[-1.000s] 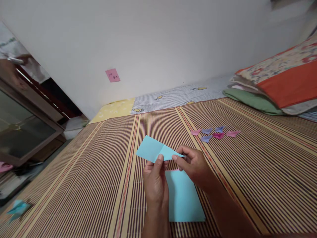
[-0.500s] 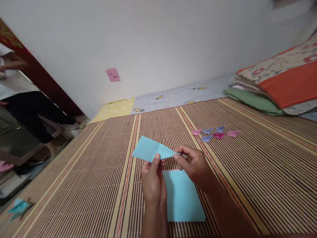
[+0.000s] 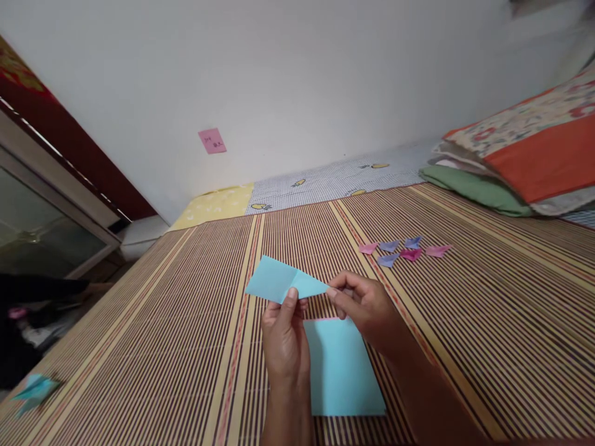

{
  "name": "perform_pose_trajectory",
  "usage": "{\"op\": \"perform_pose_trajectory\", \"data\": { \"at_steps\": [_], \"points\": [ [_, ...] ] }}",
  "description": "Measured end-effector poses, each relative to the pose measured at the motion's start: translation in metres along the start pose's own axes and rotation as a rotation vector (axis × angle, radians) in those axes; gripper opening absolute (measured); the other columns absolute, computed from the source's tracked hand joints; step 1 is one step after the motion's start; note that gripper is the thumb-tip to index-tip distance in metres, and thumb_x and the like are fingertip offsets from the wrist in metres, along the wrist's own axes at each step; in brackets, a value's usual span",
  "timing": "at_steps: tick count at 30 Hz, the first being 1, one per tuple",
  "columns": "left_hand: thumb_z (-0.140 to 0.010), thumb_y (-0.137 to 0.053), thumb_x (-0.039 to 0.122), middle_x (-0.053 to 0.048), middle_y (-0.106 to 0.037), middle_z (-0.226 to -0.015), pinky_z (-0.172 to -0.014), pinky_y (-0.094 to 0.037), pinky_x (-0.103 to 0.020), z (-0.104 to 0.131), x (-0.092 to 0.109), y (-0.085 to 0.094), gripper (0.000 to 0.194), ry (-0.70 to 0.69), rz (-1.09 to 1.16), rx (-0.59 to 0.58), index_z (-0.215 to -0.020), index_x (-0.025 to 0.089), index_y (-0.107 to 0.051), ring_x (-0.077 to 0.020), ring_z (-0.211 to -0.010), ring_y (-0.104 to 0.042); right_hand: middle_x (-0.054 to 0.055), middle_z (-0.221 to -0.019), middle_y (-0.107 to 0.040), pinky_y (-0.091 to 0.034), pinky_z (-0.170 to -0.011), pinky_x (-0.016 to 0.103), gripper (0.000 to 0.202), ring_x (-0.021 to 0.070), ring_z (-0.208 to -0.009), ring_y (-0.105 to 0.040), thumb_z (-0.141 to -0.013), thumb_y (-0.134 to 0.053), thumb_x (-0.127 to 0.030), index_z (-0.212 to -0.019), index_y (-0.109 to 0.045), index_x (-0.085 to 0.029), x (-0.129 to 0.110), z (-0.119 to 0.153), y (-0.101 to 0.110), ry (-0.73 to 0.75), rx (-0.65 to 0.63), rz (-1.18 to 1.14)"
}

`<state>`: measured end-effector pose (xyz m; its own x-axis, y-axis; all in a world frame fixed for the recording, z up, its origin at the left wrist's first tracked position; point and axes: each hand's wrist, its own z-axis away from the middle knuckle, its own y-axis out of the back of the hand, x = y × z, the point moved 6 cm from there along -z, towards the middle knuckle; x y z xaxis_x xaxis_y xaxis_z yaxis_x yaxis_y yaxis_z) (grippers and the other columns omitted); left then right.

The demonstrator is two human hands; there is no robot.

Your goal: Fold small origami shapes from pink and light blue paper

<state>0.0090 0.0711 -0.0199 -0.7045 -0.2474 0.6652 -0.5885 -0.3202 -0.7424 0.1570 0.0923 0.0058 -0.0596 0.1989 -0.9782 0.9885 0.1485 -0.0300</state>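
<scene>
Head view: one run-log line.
left hand: grips folded blue paper | right hand: pinches its pointed tip | near: blue stack on mat | beyond: small folded papers

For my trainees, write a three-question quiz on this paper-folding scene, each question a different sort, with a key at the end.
1. Multiple choice. Which part of the light-blue folded sheet does the right hand pinch?
A) its broad four-sided end
B) its pointed end
C) the crease across its middle

2. True or false? The left hand holds the same sheet, with its thumb on the upper face.

3. Count. How many small folded papers lie grouped on the striped mat beyond the right hand?

Key: 1. B. 2. True. 3. Six.
</scene>
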Motion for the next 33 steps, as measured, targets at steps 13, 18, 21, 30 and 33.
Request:
{"op": "perform_pose_trajectory", "data": {
  "at_steps": [13, 18, 21, 30, 33],
  "points": [
    [-0.062, -0.092, 0.032, -0.003, -0.071, -0.066, -0.058, -0.047, -0.024, 0.007, -0.006, -0.006, 0.03, 0.071, -0.352, -0.079, -0.08, 0.013, -0.079, -0.0117, -0.057, -0.059, -0.004, -0.066, -0.053, -0.043, -0.057, 0.024, 0.026, 0.014, -0.061, -0.052, -0.094, -0.059, -0.04, -0.079, -0.059, -0.019, -0.003, -0.001, -0.006, 0.019, -0.054, 0.067],
    [-0.062, -0.092, 0.033, -0.004, -0.073, -0.069, -0.057, -0.049, -0.024, 0.012, -0.009, -0.012, 0.029, 0.071, -0.327, -0.098, -0.079, 0.012, -0.079, -0.011, -0.056, -0.058, -0.005, -0.06, -0.046, -0.036, -0.053, 0.025, 0.032, 0.0136, -0.056, -0.046, -0.098, -0.053, -0.039, -0.071, -0.051, -0.021, -0.007, 0.002, -0.005, 0.113, 0.062, 0.246],
    [-0.067, -0.089, 0.036, -0.004, -0.073, -0.067, -0.059, -0.05, -0.024, 0.011, -0.008, -0.012, 0.029, 0.064, -0.349, -0.12, -0.08, 0.013, -0.078, -0.012, -0.057, -0.061, -0.004, -0.061, -0.046, -0.034, -0.057, 0.026, 0.032, 0.014, -0.059, -0.045, -0.099, -0.052, -0.037, -0.071, -0.051, -0.021, -0.01, 0.001, 0.003, 0.188, 0.127, 0.34],
    [-0.077, -0.082, 0.039, -0.001, -0.069, -0.063, -0.061, -0.05, -0.025, 0.013, -0.004, -0.009, 0.027, -0.045, -0.4, -0.144, -0.07, 0.016, -0.069, -0.0139, -0.058, -0.063, -0.004, -0.062, -0.045, -0.034, -0.057, 0.026, 0.032, 0.0143, -0.06, -0.044, -0.098, -0.053, -0.038, -0.071, -0.052, -0.021, -0.011, 0.001, 0.012, 0.206, 0.152, 0.338],
    [-0.076, -0.083, 0.04, 0.0, -0.067, -0.062, -0.06, -0.05, -0.024, 0.012, -0.004, -0.01, 0.029, -0.059, -0.376, -0.142, -0.069, 0.016, -0.068, -0.0131, -0.058, -0.061, -0.005, -0.06, -0.042, -0.032, -0.056, 0.026, 0.033, 0.0135, -0.057, -0.041, -0.098, -0.054, -0.038, -0.07, -0.051, -0.021, -0.013, 0.002, 0.01, 0.212, 0.152, 0.348]
  ]
}}
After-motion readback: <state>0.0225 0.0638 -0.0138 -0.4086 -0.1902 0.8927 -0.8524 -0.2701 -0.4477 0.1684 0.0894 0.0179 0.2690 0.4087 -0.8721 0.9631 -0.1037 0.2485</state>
